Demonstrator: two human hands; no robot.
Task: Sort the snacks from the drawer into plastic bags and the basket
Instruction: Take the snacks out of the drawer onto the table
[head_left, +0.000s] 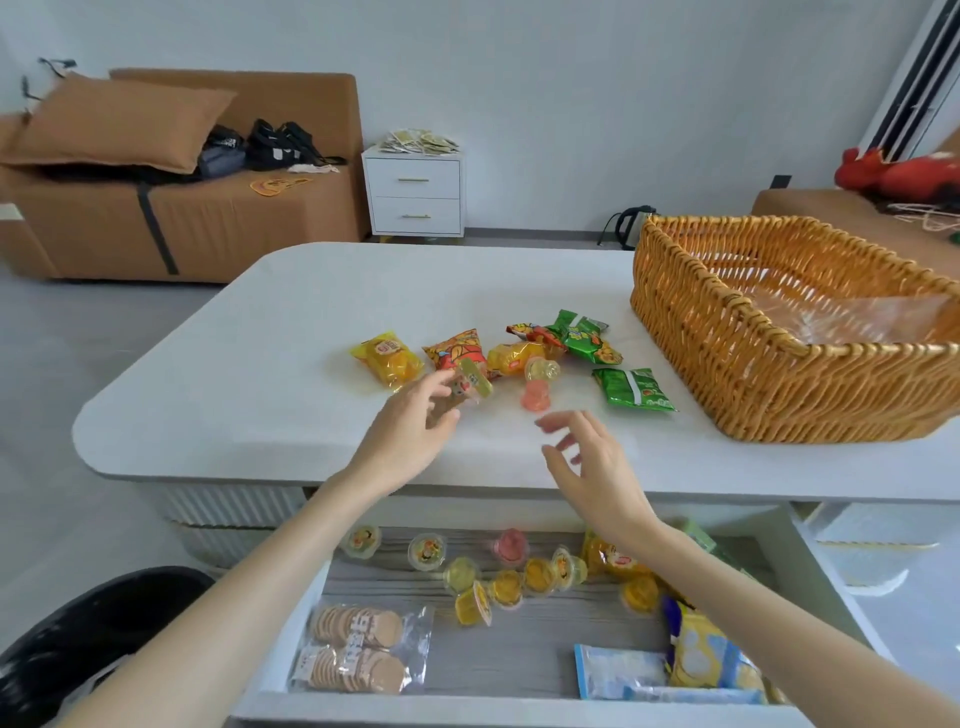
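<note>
Surface (311, 312) carried basket (727, 358) and packets (634, 391); drawer (519, 657) below held more. Right hand (592, 467) hung spread, empty. Left hand (410, 431) touched a tilted cup (470, 382), grip unclear; released so, it might roll off the edge.

Basket (727, 364) blocks right; left seemingly open.

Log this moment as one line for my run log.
left hand: fingertips at jelly cup, grip unclear | right hand: open, empty | basket: clear bag inside | drawer: open, snacks inside

Only blurred, unreadable print on the snack packets (632, 389) and biscuit packs (358, 626).
</note>
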